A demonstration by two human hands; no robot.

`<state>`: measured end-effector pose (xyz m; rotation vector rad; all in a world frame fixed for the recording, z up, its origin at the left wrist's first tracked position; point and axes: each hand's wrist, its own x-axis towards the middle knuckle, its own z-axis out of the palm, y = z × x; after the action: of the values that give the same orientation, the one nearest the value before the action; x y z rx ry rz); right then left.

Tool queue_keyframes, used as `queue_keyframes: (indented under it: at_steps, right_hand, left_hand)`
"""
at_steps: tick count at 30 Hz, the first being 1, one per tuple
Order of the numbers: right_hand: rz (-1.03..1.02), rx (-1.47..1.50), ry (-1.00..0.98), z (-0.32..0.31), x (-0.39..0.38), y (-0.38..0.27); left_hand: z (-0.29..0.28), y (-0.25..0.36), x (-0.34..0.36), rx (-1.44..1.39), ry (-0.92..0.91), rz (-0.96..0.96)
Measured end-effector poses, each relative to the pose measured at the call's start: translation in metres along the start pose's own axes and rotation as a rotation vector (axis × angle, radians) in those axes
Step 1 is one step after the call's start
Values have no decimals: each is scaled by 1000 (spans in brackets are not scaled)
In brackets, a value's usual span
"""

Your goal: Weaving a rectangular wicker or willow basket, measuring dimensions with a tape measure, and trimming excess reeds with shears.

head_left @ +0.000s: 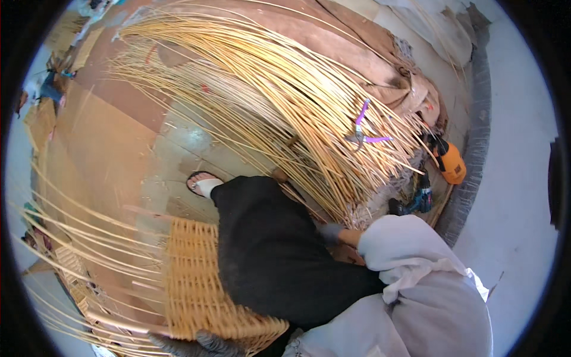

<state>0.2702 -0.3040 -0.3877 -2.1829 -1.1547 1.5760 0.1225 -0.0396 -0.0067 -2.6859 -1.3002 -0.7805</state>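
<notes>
A pale wicker basket (193, 273), partly woven, lies against my black-clad leg (267, 250), with long loose canes (89, 238) fanning out from its left side. My left hand (199, 344), in a dark grey glove, is at the bottom edge of the view. Its fingers bend over the basket's near edge beside a thick pale rod (125, 323). My right hand (331, 233), also in a grey glove, reaches from a white sleeve (398, 238) down beside the far side of my leg. The leg hides its fingers, so what they touch cannot be seen.
A large bundle of long canes (279, 89) spreads across the floor ahead, with purple-handled pruning shears (361, 132) on top. Brown sacking (410, 89) lies behind it. Near the right wall are a cordless drill (419, 196) and an orange power tool (452, 163). My sandalled foot (204, 183) rests on the tiles.
</notes>
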Motion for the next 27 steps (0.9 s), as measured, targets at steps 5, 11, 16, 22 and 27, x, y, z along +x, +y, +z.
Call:
queue_keyframes:
  at_steps: [5, 11, 16, 22, 27]
  right_hand:
    - [617, -58, -366, 53, -124, 98]
    - [549, 26, -447, 67, -93, 134]
    - [569, 113, -475, 49, -91, 133]
    - [830, -104, -16, -61, -192, 111]
    - [663, 161, 884, -177, -291, -1]
  left_hand:
    - [0, 5, 11, 47, 0, 55]
    - [4, 34, 13, 47, -53, 88]
    - [18, 79, 36, 71, -60, 205]
    - [42, 121, 55, 164, -81, 307]
    - [46, 121, 48, -84, -189, 176]
